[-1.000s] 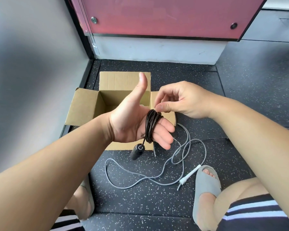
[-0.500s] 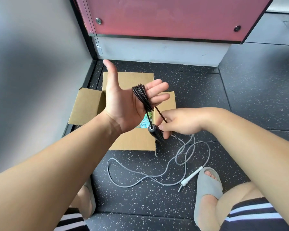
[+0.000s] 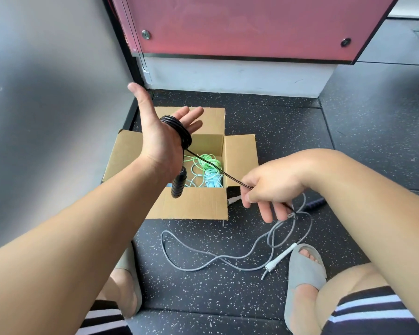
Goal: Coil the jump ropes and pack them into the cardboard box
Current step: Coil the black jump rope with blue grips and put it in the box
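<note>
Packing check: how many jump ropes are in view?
4: black rope round the left hand, grey rope on the floor, green rope and blue rope in the box; more may be hidden.

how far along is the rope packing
Done: a green rope and a light blue rope lie in the cardboard box. In hand: the black rope is partly wound round the left hand, the right hand pinching its free length. Left: finish that coil, box it, then coil the grey rope loose on the floor.
</note>
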